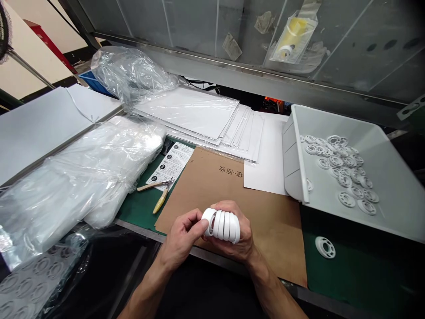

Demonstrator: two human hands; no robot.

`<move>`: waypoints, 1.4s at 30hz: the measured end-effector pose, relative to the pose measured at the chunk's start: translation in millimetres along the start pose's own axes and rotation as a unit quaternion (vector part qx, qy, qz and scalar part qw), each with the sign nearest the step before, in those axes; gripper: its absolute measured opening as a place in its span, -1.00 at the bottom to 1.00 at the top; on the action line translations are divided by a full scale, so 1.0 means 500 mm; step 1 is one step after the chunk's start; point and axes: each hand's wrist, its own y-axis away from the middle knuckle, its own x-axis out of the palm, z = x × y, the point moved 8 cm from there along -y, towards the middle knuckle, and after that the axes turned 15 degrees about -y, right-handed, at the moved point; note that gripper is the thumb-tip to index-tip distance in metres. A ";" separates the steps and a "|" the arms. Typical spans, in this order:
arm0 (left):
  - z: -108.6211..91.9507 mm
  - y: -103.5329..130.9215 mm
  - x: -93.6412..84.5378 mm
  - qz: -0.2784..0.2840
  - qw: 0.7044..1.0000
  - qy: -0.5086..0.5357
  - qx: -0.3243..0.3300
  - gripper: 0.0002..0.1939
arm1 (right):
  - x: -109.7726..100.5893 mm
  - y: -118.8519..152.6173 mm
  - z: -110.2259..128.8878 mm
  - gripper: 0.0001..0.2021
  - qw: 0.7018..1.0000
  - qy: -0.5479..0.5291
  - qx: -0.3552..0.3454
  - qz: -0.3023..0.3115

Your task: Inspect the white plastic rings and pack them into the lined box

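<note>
A row of several white plastic rings lies in my right hand, whose fingers wrap round it above the front edge of the brown cardboard sheet. At the left end of the row, my left hand pinches one white ring between thumb and fingers; this ring is tilted a little away from the others. A single white ring part lies on the green mat to the right. More such parts are scattered in the grey-white bin.
Yellow-handled pliers rest partly on a printed label sheet. Clear plastic bags cover the left side. White sheets in plastic are stacked behind the cardboard. A grey panel stands at the back.
</note>
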 end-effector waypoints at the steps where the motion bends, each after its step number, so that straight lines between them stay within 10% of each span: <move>1: -0.002 0.002 0.001 0.002 1.000 -0.003 0.002 -0.63 | -0.001 0.001 -0.003 -0.41 1.000 -0.006 0.006 -0.004; 14: -0.025 0.018 0.016 0.043 0.999 0.003 0.025 -0.85 | -0.020 0.005 -0.014 -0.43 0.998 -0.057 0.021 -0.034; 23: -0.005 -0.006 0.029 0.040 0.995 0.088 -0.021 -0.27 | 0.001 -0.005 -0.003 -0.45 0.999 -0.042 0.000 -0.006; 32: -0.047 -0.010 0.038 0.044 0.998 -0.029 0.020 -0.45 | -0.004 0.007 -0.023 -0.13 0.999 0.027 0.015 -0.019; 42: -0.034 0.004 0.048 -0.001 0.998 -0.055 0.036 -0.19 | 0.002 0.004 -0.025 -0.37 0.998 -0.042 0.035 -0.031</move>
